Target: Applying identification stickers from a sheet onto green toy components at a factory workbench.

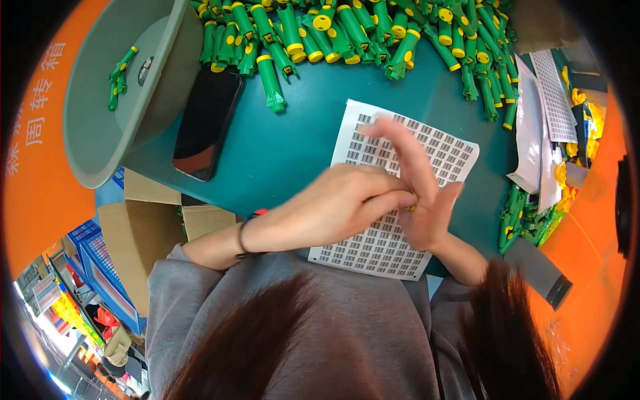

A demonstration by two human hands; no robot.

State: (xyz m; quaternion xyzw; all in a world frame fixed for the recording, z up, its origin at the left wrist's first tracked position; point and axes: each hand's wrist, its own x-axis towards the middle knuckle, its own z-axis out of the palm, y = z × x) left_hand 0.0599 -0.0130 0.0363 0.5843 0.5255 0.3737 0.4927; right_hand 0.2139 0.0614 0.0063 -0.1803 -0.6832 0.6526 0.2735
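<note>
My left hand (347, 203) reaches across to the right, its thumb and forefinger pressed together against my right palm. A speck of yellow shows at that pinch, but the rest of what it holds is hidden. My right hand (427, 193) is slightly blurred, with fingers stretched out and thumb apart. Under both hands lies a white sheet of small printed labels (453, 150), partly covered by them. Beyond the sheet, one green plastic tube with a yellow end cap (270, 83) lies apart from a large heap of similar green tubes (347, 33).
A grey-green basin (80, 143) with a few green pieces stands left, beside a black phone (208, 123) on the green table (267, 160). Below it is an open cardboard box (133, 233). More label sheets (553, 93), green tubes and a dark grey cylinder (543, 273) are at right.
</note>
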